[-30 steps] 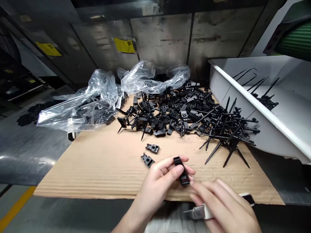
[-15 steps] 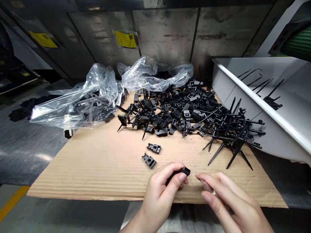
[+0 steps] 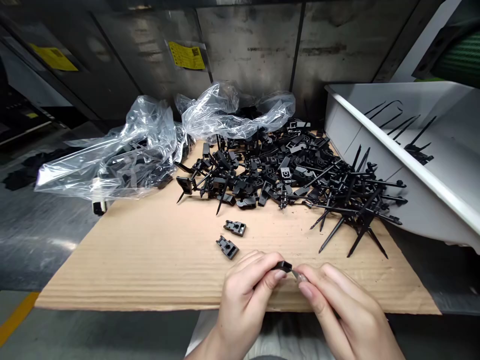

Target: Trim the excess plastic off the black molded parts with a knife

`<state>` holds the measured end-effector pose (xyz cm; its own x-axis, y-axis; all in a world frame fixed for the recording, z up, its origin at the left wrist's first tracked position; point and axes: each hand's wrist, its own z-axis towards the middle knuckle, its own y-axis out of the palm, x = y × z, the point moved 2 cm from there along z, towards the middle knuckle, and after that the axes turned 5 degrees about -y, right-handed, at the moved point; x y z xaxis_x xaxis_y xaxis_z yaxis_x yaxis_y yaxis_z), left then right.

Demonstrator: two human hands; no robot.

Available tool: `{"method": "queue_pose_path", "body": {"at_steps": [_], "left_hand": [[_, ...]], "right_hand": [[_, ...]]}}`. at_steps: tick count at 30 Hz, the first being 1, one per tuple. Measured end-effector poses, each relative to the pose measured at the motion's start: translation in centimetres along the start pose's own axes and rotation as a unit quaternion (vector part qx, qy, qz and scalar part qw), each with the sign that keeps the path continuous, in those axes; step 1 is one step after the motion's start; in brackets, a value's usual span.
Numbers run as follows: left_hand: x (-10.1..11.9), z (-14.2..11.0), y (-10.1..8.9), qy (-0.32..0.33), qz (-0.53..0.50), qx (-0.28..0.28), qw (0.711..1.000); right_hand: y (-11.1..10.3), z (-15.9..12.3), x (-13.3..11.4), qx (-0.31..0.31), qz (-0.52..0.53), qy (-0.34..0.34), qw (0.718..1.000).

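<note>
My left hand pinches a small black plastic part between thumb and fingers, its hollow end facing right. My right hand is closed on a small blade whose thin pointed tip meets the open end of that part; a clear piece shows at the fingertips, and the rest is hidden in the hand. Just beyond my left hand lie two loose black plastic clips, a nearer one and a farther one, apart from each other on the cardboard sheet.
A heap of black plastic parts and long thin runners covers the back of the cardboard. Clear plastic bags lie at the left and rear. On the right stands a grey bin with several black runners inside.
My right hand has moved left with the small blade, so its tip now meets the black part. My left hand has turned the part slightly. The view has shifted a little.
</note>
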<state>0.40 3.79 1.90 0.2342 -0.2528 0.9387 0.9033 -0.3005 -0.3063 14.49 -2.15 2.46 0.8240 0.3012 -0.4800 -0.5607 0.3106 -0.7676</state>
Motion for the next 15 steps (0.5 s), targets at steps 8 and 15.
{"method": "queue_pose_path", "body": {"at_steps": [8, 15], "left_hand": [[0.3, 0.2, -0.3, -0.086, -0.101, -0.139, 0.981], [0.0, 0.1, -0.4, -0.097, -0.117, -0.114, 0.982]], "right_hand": [[-0.5, -0.1, 1.3, 0.018, -0.020, 0.026, 0.999], [-1.6, -0.5, 0.4, 0.005, 0.087, -0.024, 0.996]]}}
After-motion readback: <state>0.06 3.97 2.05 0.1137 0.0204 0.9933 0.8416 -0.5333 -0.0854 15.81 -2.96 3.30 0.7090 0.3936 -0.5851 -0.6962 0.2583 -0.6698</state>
